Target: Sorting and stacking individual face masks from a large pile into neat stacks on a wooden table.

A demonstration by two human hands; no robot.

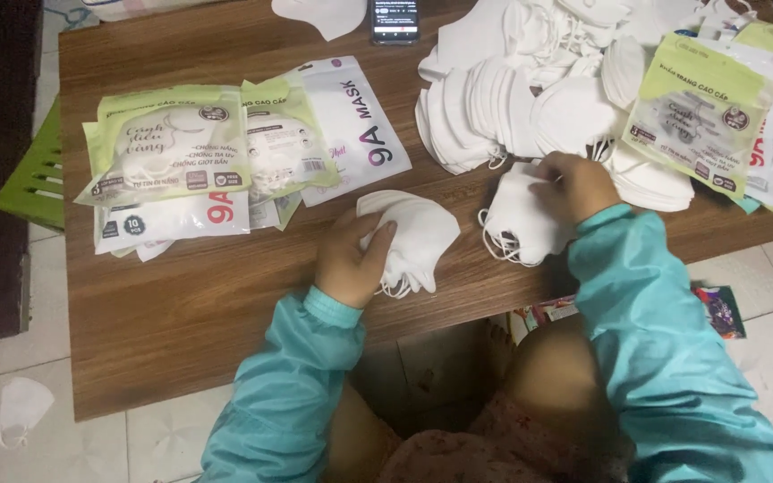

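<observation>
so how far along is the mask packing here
Done: filled green and white pouches lie stacked at the table's left. In hand: the left hand holds a small stack of white masks; the right hand rests on another stack. Left: a big heap of loose masks at the far side and more pouches at the right; whether those are filled is unclear.

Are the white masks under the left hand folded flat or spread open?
Folded flat. The left hand presses a small stack of white masks on the wooden table; each lies creased in half, ear loops trailing at the lower edge.
</observation>
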